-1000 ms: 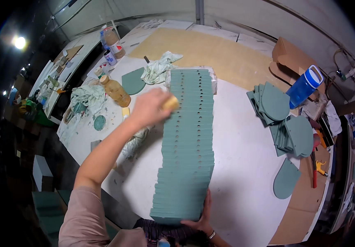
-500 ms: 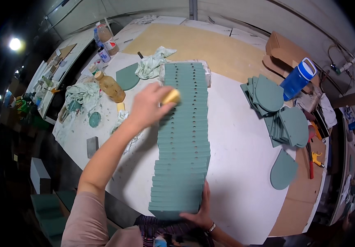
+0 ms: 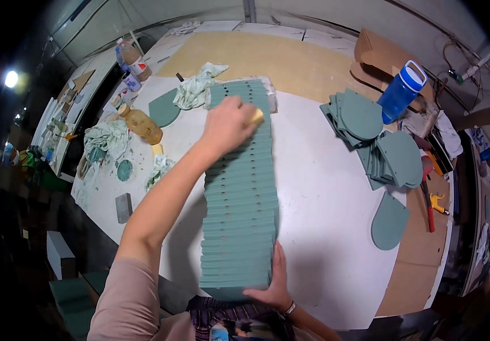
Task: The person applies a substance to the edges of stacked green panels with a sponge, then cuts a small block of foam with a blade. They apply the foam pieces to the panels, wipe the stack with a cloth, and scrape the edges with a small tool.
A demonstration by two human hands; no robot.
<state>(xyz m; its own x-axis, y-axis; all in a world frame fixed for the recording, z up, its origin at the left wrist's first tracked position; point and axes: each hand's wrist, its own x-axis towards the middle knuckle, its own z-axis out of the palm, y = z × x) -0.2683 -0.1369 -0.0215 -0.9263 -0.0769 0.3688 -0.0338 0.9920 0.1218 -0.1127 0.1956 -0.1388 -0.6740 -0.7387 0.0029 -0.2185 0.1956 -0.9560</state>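
Note:
A long row of green boards [image 3: 239,193], stood on edge and packed together, runs down the middle of the white table [image 3: 324,199]. My left hand [image 3: 228,125] is closed on a small yellow sponge [image 3: 256,117] and presses it on the far part of the row. Against the near end of the row rests my right hand [image 3: 270,281], fingers spread flat on the last board.
Stacks of green rounded panels [image 3: 370,136] lie at the right, with one single panel [image 3: 388,219] nearer. A blue bottle [image 3: 401,94] stands behind them. Rags [image 3: 197,85], an amber bottle [image 3: 141,124], a green disc [image 3: 164,108] and tools crowd the left and right edges.
My left hand with the sponge has slid farther along the row, away from me. My right hand stays at the near end.

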